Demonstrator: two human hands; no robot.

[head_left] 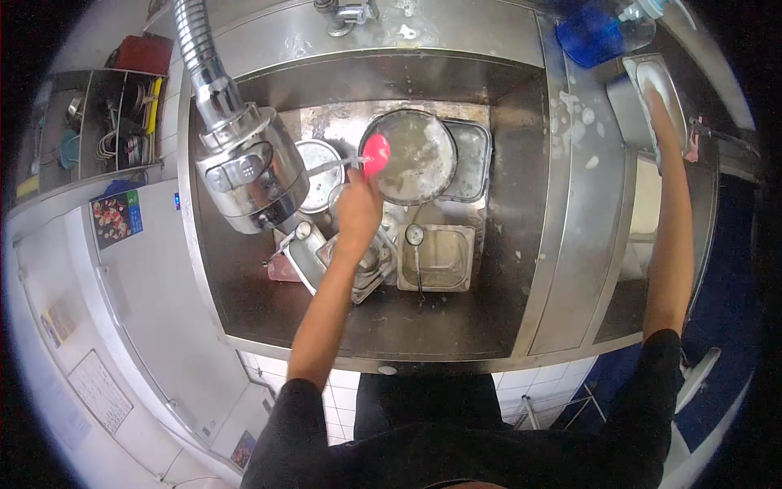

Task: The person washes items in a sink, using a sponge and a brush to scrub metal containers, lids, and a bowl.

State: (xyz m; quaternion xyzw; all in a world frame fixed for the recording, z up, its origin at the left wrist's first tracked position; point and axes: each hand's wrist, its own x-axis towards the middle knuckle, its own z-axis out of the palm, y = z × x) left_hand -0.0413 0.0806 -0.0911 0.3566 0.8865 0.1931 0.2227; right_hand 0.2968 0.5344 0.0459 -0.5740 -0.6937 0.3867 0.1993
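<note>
My left hand is closed round the lower end of a pink spoon-like utensil with a rounded head, over the sink. A thin stream of water from the chrome faucet head reaches it. Just behind stands a large round pan of cloudy, foamy water. Far to the right, my right hand reaches into a deep metal container holding white foam, its fingers hidden there. Below my left hand lie metal pans and a rectangular pan with a ladle-like utensil across it.
The deep steel sink surrounds the dishes, including a white round lid or plate and a rectangular tray. A blue jug stands at the back right. Shelves with utensils are at the left, above a white cabinet.
</note>
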